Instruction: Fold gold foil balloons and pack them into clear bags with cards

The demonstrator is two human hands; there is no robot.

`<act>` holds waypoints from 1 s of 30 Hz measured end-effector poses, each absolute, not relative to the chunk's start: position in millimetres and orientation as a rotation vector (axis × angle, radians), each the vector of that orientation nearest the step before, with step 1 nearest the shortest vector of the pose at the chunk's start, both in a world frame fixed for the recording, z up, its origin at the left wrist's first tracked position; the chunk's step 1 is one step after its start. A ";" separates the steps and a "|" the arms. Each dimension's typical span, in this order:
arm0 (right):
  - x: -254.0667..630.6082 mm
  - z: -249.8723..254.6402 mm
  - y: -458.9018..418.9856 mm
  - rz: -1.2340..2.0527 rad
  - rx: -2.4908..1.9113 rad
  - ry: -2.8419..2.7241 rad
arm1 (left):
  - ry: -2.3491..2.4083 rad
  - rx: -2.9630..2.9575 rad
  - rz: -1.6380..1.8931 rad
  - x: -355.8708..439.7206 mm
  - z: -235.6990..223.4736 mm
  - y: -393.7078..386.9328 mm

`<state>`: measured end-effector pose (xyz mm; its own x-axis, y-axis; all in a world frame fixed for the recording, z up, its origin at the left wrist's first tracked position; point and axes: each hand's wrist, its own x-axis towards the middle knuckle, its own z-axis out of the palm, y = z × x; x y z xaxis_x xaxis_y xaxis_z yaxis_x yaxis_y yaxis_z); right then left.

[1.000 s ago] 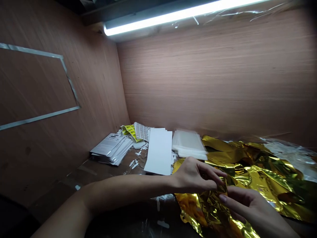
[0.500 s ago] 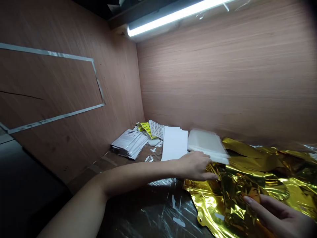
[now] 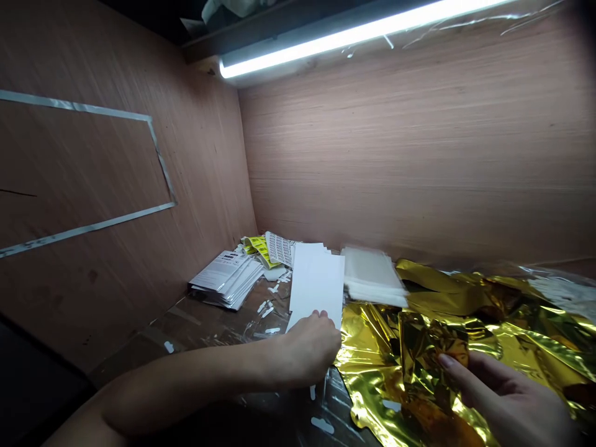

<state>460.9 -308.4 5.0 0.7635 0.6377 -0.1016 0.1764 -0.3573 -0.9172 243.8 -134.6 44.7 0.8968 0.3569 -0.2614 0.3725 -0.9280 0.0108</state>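
Observation:
My left hand (image 3: 310,347) is closed with its fingers curled over the near end of a white card (image 3: 317,279), which lies on top of a stack. Its thumb is hidden from view. At the lower right, my right hand (image 3: 503,391) pinches a folded piece of shiny gold foil (image 3: 431,354) between thumb and fingers. More crumpled gold foil (image 3: 526,335) spreads beneath and behind that hand. Just beyond the foil's left end lies a stack of clear plastic sleeves (image 3: 375,273).
Printed cards in clear packs (image 3: 228,279) are piled at the left. Behind them sit yellow labels (image 3: 259,247) and a white label sheet (image 3: 279,249). Small white cut-outs (image 3: 322,425) are scattered over the dark tabletop. Wooden panels (image 3: 410,155) enclose the back and left, under a tube light (image 3: 354,40).
My left hand has moved left and nearer, from beside the plastic sleeves to the white card, and its fingers have closed. My right hand keeps its pinch on the gold foil. The view has shifted slightly.

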 end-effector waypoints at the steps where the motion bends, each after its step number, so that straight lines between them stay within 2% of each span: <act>1: 462.7 5.6 -308.5 0.578 -1.898 -0.654 | 0.576 3.001 -0.343 241.4 42.4 -132.1; 7: 465.6 15.4 -305.3 0.646 -1.795 -0.651 | 0.792 2.958 -0.032 236.0 34.0 -124.8; 17: 466.9 19.6 -302.3 0.658 -1.716 -0.702 | 0.979 2.959 0.106 242.9 44.3 -99.0; 23: 472.8 14.6 -314.9 0.544 -1.846 -0.769 | 1.087 3.009 0.195 242.3 37.8 -84.4; 30: 478.9 19.0 -326.2 0.606 -1.746 -0.740 | 0.990 3.057 0.484 243.6 35.2 -119.7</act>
<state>478.9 -326.2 19.0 0.6748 0.7371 -0.0365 0.1808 -0.2131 -0.9602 243.6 -119.7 35.2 0.7707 0.5554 0.3122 0.5876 -0.8091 -0.0110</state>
